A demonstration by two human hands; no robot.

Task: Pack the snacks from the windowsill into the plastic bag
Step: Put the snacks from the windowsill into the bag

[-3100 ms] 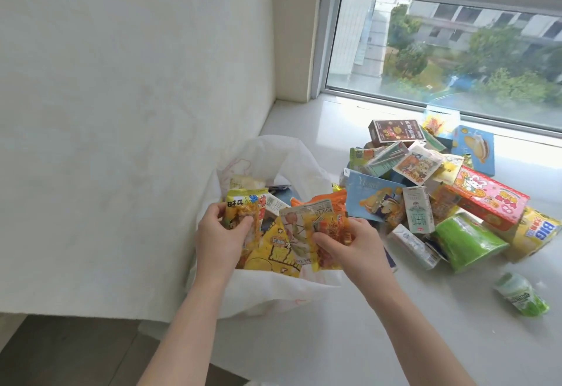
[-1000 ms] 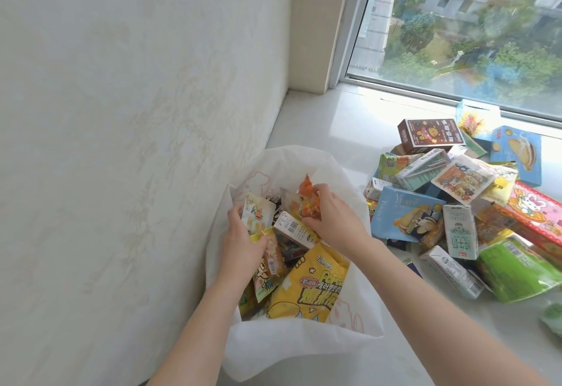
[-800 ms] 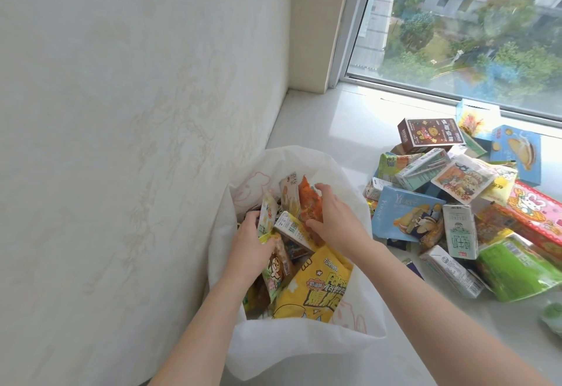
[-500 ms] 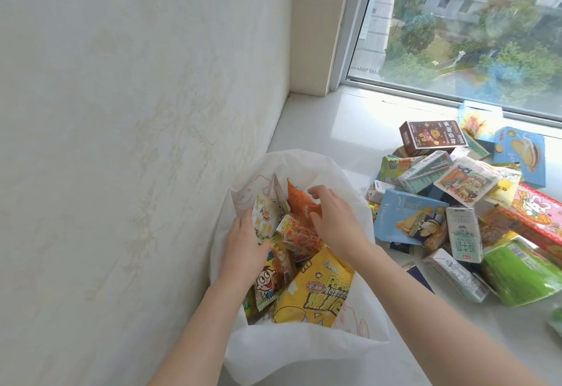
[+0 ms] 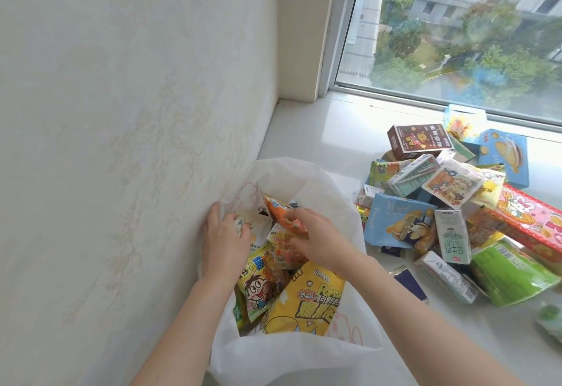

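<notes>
On the white windowsill [image 5: 319,136], a yellow "POP" pouch [image 5: 304,303] is lodged in a white plastic bag [image 5: 334,194]. An orange foil packet [image 5: 278,210] is pinched by the right hand [image 5: 322,239], a pale packet [image 5: 257,230] by the left hand [image 5: 223,242].

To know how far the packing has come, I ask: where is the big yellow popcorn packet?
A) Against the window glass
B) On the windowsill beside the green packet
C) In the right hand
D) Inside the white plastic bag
D: the yellow popcorn packet lies inside the white plastic bag, near its front edge. Farther back, the right hand holds an orange packet and the left hand grips a pale packet.
</notes>
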